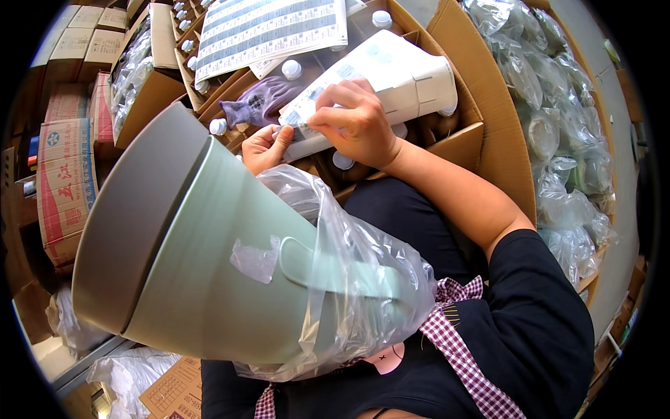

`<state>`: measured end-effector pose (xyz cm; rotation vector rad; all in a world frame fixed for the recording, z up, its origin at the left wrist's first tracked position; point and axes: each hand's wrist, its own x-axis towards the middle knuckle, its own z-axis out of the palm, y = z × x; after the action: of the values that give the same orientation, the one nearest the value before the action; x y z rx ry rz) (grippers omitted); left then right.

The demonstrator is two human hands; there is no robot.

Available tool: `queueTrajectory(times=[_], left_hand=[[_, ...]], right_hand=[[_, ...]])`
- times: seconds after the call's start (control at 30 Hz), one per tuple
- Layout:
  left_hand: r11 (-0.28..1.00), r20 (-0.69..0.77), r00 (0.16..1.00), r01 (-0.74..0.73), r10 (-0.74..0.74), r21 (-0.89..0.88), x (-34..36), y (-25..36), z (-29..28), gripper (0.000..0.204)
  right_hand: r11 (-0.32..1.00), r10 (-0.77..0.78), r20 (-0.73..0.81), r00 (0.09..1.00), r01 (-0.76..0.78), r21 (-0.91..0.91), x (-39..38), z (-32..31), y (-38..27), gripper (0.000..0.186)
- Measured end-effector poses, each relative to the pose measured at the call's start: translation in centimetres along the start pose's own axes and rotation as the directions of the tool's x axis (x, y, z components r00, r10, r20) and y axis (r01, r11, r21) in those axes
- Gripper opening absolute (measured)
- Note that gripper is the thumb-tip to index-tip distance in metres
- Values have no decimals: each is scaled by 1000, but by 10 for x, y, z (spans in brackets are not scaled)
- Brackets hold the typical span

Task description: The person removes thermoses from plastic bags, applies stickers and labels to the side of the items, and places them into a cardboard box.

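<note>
Across my lap lies a light green bin point(216, 209) with a broad grey rim point(139, 216), tilted with its mouth to the left. A crumpled clear plastic bag point(363, 258) covers its narrow end, and a pale torn-looking patch point(256, 259) sits on its side. Beyond the bin, my left hand point(264, 149) pinches a small thin sticker-like strip point(301, 131). My right hand point(359, 122) is closed, thumb and finger pinching at the strip's other side. Under my hands is a white box-like pack with printed labels point(412, 77).
A divided carton point(447, 146) with white-capped bottles stands ahead, topped by printed label sheets point(269, 31) and a purple glove point(264, 99). A box of clear-bagged items point(558, 126) is at right. Stacked cartons point(66, 181) line the left, with a flat cardboard piece point(178, 391) lower left.
</note>
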<state>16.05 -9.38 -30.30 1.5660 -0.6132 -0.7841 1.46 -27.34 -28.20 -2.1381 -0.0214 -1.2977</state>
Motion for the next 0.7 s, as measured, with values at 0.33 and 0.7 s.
queueTrajectory(times=[0.33, 0.7], left_hand=[[977, 343, 917, 172, -205, 124, -1, -81, -40, 33], [984, 149, 987, -81, 57, 162, 0, 17, 2, 38]], right_hand=[[929, 280, 70, 958, -288, 231, 2, -3, -2, 12], [916, 326, 41, 944, -326, 232, 5, -27, -10, 10]])
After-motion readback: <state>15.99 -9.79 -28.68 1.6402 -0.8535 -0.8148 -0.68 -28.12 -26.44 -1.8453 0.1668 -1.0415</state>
